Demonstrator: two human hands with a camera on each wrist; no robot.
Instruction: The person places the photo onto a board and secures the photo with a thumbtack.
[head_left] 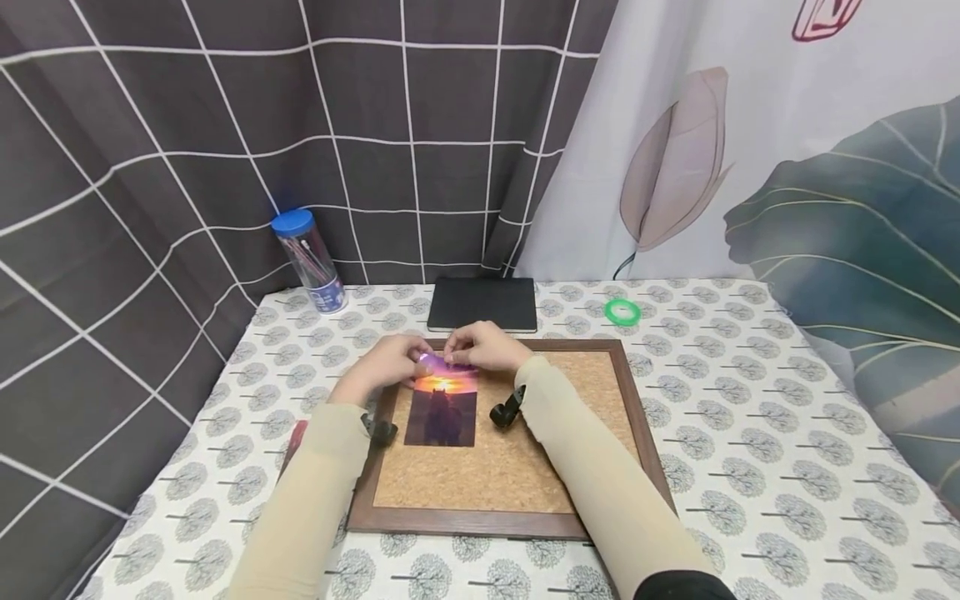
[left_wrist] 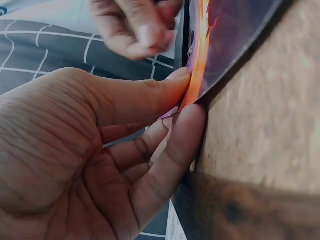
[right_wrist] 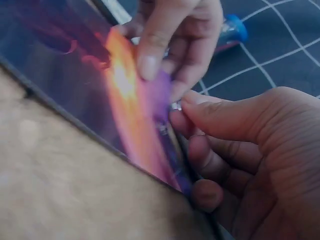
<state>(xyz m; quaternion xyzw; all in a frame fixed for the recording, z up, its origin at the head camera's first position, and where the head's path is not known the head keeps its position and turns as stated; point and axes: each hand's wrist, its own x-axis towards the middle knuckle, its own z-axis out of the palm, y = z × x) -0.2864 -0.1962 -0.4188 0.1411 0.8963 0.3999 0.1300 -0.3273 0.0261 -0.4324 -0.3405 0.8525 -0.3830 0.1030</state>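
Note:
A sunset photo print (head_left: pixel 442 421), orange and purple with a dark silhouette, lies over the left half of a wood-framed corkboard (head_left: pixel 480 483). My left hand (head_left: pixel 382 362) pinches the photo's edge between thumb and finger, near the upper left. At the photo's top edge, my right hand (head_left: pixel 487 346) pinches a small shiny piece (right_wrist: pixel 176 106) between thumb and index finger; most of it is hidden, so its kind is unclear. In the right wrist view the photo bends up near both hands. The fingertips of the two hands are close together.
Behind the board lies a black flat book-like object (head_left: pixel 483 304). A green tape ring (head_left: pixel 622 312) sits at the back right. A clear blue-lidded tube (head_left: pixel 311 262) stands at the back left. Some red object (head_left: pixel 296 437) shows beside the left sleeve. Curtains hang behind the table.

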